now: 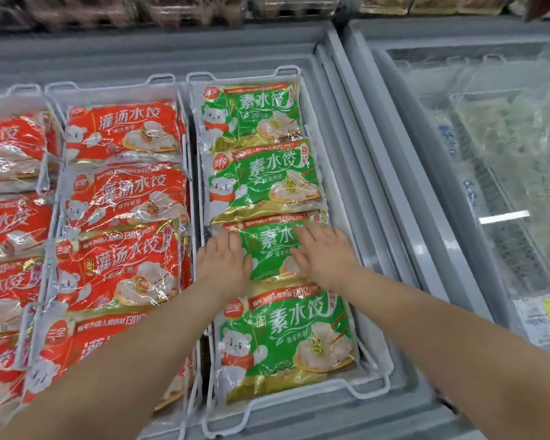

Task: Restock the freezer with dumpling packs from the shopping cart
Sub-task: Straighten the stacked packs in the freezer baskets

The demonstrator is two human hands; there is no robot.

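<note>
4 green dumpling packs (261, 179) flat in row in white wire basket (375, 381) inside open freezer (346, 128).

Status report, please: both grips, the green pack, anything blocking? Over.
Left grip, right grip: fingers straight, pressing flat. Green dumpling pack lies third from the back in the wire basket, under both. Nothing in the way.

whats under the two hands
A green pack, third from the far end; the left hand and right hand lie flat on it. Whatever is beneath that pack is covered.
</note>
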